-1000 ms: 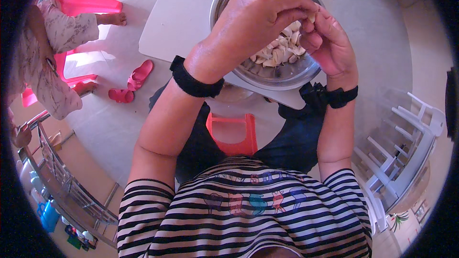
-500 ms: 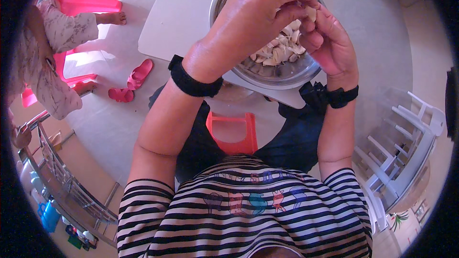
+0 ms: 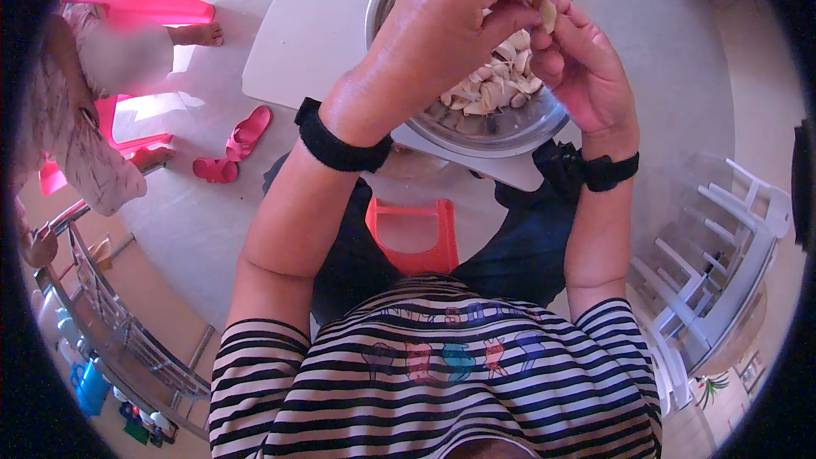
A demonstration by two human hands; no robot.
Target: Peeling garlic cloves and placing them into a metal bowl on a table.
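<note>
A pale garlic clove [image 3: 548,17] is pinched between the fingertips of both hands, above a round metal bowl [image 3: 476,143]. My left hand [image 3: 463,21] reaches over the bowl from the left, its fingers closed and bent down onto the clove. My right hand [image 3: 591,72], palm turned up at the bowl's right rim, has its thumb and fingers closed on the same clove. Beneath the hands, a heap of garlic cloves [image 3: 491,89] with pale skins fills part of the bowl. My left hand and forearm hide much of the bowl's left side.
The bowl stands on a light table [image 3: 297,51], near its front edge. A red stool [image 3: 416,238] shows between my knees. Pink slippers [image 3: 248,134] lie on the floor at left, near a seated person's leg [image 3: 110,178]. White plastic chairs [image 3: 722,263] stand at right.
Both hands stay together over the bowl, with only slight finger movement around the garlic clove. The bowl appears shifted a little to the left in view.
</note>
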